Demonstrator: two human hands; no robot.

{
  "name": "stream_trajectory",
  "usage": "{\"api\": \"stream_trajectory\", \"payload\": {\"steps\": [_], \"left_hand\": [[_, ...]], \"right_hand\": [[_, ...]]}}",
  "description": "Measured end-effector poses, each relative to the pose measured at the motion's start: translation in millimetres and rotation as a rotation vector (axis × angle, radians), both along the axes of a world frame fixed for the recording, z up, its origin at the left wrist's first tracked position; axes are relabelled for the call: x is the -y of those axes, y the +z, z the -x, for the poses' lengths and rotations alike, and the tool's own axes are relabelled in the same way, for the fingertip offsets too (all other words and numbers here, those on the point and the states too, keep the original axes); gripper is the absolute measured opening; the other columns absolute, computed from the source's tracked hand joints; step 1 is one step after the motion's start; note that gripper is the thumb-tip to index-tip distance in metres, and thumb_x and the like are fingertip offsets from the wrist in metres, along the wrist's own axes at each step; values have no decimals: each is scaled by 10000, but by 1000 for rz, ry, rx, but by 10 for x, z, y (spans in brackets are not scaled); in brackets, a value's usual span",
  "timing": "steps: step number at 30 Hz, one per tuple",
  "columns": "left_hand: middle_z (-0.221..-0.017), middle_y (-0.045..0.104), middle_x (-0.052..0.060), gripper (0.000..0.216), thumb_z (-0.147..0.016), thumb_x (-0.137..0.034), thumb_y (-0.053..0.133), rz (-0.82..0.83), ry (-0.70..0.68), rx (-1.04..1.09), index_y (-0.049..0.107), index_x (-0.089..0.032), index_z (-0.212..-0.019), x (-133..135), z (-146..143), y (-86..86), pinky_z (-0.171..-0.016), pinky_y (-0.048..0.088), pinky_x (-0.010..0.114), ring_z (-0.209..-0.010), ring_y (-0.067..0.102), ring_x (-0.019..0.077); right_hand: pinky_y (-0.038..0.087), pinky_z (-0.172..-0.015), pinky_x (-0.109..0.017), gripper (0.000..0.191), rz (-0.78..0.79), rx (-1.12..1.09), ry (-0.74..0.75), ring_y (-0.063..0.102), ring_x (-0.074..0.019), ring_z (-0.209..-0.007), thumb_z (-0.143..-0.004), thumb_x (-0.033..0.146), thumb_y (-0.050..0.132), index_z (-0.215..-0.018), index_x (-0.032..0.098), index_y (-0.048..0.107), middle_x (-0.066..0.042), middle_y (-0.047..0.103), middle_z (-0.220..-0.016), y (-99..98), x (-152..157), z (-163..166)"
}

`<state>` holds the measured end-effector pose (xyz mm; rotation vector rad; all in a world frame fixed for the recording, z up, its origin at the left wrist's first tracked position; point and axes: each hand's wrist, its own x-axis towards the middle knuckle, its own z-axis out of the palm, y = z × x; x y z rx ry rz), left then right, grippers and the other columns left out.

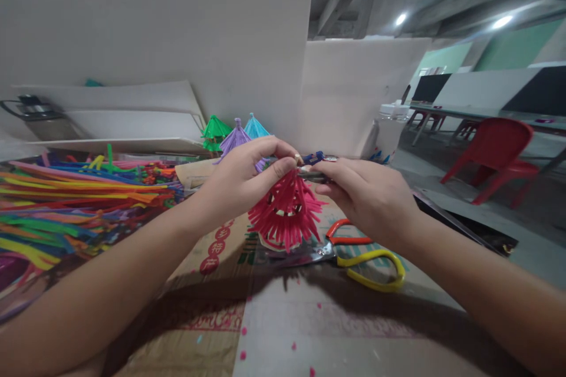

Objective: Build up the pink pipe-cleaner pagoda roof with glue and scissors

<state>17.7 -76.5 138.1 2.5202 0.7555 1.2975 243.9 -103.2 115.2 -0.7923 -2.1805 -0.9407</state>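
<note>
Pink fringed umbrella [286,212] hangs over the cardboard [198,336], its top pinched by the left hand [241,179], while the right hand [365,200] clamps a blue stem [313,158] there. Its fringe looks cut already, with scissors [331,252] lying beneath. Three finished umbrellas [236,135] stand behind, so only the top seems left.

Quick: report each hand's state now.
Left hand: closed, pinching the top of the pink fringed ornament.
Right hand: closed on a slim metal piece beside it; what it is cannot be told.
</note>
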Motion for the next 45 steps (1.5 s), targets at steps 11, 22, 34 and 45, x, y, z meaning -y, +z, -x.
{"api": "stream_trajectory", "payload": {"steps": [11, 22, 34, 45], "left_hand": [[-941, 708, 35, 161, -952, -290, 550, 10, 27, -7, 654, -172, -919, -15, 7, -3, -837, 468, 279, -852, 633, 157], [-931, 705, 33, 163, -953, -299, 550, -9, 23, -10, 660, -180, -933, 16, 4, -1, -814, 468, 268, -844, 629, 156], [-930, 703, 33, 165, -956, -304, 550, -22, 31, -18, 662, -183, -944, 4, 7, -8, -819, 477, 277, -841, 627, 158], [-923, 701, 23, 156, -957, -284, 555, -32, 18, -15, 664, -172, -950, 5, 16, -7, -796, 470, 257, -834, 623, 146]], "right_hand": [[398, -578, -281, 304, 66, -55, 12, 656, -180, -682, -1019, 408, 456, -1093, 159, 614, -66, 729, -840, 0, 12, 3], [341, -556, -290, 264, -32, 3, -35, 600, -171, -627, -1004, 373, 494, -997, 158, 647, -54, 682, -733, 17, -1, 6], [379, -575, -302, 263, -35, 23, -51, 632, -183, -665, -1004, 358, 502, -1032, 145, 654, -94, 737, -873, -27, -25, 8], [357, -567, -304, 278, -4, 17, -37, 633, -186, -668, -1015, 360, 482, -1038, 129, 634, -88, 722, -860, -51, -33, 5]]}}
